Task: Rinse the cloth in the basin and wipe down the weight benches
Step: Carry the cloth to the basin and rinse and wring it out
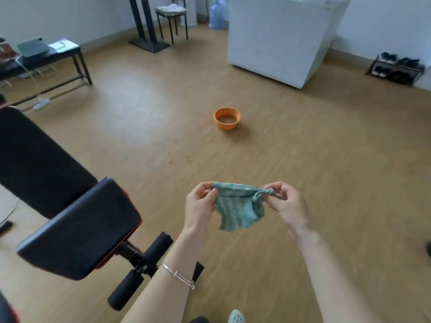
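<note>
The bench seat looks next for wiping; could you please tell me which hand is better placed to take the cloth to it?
Probably the left. Both hands pinch the cloth, but the left hand is on the side nearer the bench seat; the right hand would have to reach across.

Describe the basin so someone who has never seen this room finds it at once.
Start at the big white cabinet at the far right of the room. On the wooden floor in front of it, nearer the camera, sits the basin, alone. It is the only round, bright orange thing in view.
</note>
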